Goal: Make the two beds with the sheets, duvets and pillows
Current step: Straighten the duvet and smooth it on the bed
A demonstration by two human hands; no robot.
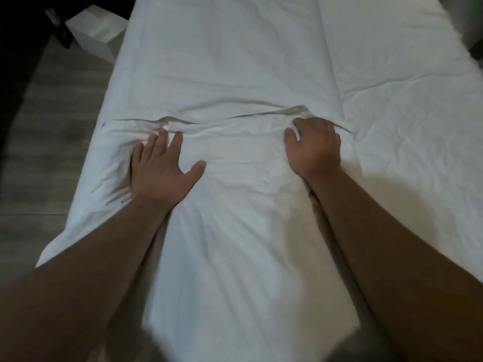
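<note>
Spanning nearly the whole view: one white cover (230,61), laid lengthwise down the bed away from the camera. Its surface is creased, and whether it is a sheet or a duvet cannot be told.

Second white layer (418,126): lies along the right side. It is rumpled, and a long straight seam runs between it and the cover.

Floor (52,152): grey wood-look boards to the left of the bed.

Dark furniture (21,48): upper left corner, standing on the floor. Its details are too dim to make out.

White box (94,32): on the floor beside the upper left edge of the bed, just right of the dark furniture.

Left hand (159,173): lies flat on the cover with palm down and fingers straight and spread. The thumb is splayed to the right. The fingertips touch the left part of the fold, and the bare forearm runs back to the lower left corner.

Right hand (313,150): knuckles up, with fingers curled round a bunch of the cover at the right end of the fold. The thumb is tucked against the cloth, and the bare forearm runs back to the lower right.

Fold (235,121): a raised ridge crossing the cover from side to side between the two hands, with a shadowed gap beneath it.
</note>
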